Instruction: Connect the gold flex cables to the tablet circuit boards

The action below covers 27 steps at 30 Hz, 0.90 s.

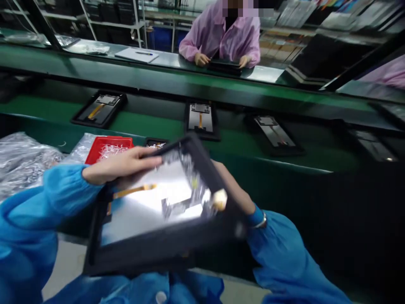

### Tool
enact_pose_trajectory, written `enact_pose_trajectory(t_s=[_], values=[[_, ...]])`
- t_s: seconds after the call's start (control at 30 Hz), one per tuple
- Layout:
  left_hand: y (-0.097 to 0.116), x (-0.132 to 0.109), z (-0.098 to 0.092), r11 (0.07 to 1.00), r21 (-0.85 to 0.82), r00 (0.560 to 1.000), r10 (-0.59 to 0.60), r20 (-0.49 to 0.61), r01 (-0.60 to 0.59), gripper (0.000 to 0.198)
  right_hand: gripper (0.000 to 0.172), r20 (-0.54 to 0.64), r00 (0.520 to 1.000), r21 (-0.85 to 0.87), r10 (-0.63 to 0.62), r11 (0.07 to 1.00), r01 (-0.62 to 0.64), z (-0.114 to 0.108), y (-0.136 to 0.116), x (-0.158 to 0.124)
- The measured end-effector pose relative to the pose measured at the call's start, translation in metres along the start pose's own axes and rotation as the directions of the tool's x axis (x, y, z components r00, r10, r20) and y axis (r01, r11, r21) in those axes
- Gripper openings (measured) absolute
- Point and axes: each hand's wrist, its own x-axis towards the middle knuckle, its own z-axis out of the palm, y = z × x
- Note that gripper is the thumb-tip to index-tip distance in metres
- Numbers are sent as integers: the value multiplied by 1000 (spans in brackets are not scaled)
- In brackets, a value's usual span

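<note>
Presently, a black tray (148, 249) bearing a silvery panel (126, 223) is held tilted before a blue coat (139, 291), one edge pinched in the left hand's (131, 164) grip. Behind the tray, the right hand (226, 175) is partly hidden, so its grip cannot be judged; beyond, similar trays (216, 126) are spaced along a green belt (152, 112).

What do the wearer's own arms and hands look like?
Bright blue, loose sleeves on both arms: left sleeve, right sleeve, each gathered at the wrist. A shiny, silvery band circles the right cuff. Left hand: no glove visible. Right hand: mostly hidden. No markings legible on either sleeve.
</note>
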Motion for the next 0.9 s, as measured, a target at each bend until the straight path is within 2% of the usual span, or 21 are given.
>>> enact_pose_trajectory(t_s=[0.07,0.13,0.23,0.33,0.5,0.73,0.9], values=[[-16,-16,3,981,183,987,38,159,-67,39,14,68,991,-100,118,989,-111,7,5,8],[-33,-21,15,941,307,968,66,240,-141,37,20,136,963,-195,233,959,-204,12,6,11],[-52,-18,32,864,435,956,154,249,-253,36,22,178,909,-307,376,899,-311,19,-1,11],[-57,-13,37,777,504,925,291,243,-377,33,19,191,866,-370,463,851,-374,24,-7,9],[-53,-6,32,684,523,860,439,261,-508,31,6,160,854,-405,496,822,-401,30,-12,6],[-58,2,38,651,503,818,514,260,-569,27,6,105,854,-331,509,828,-452,36,-12,9],[-61,1,35,667,484,820,515,250,-566,25,12,155,850,-35,503,863,-504,25,-4,9]])
